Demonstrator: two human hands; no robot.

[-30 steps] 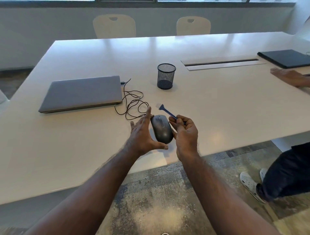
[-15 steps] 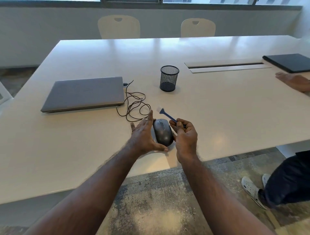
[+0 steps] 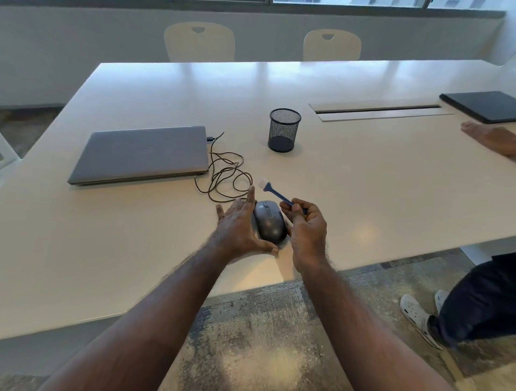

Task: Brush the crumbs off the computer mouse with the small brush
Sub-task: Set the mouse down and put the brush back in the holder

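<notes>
My left hand (image 3: pixel 242 227) lay open against the grey mouse (image 3: pixel 269 221) on the table (image 3: pixel 363 195) — my right hand (image 3: pixel 307 228) gripped the small brush (image 3: pixel 275 193), bristles pointing far-left.

Daylight from window (image 3: pixel 349 2) at top, soft and even. Pale glare streaks on far table (image 3: pixel 279 83), small hotspot near right edge. Faint shadows under hands. Wide-angle bend at edges; forearms slightly soft, floor (image 3: pixel 265 348) blurry.
</notes>
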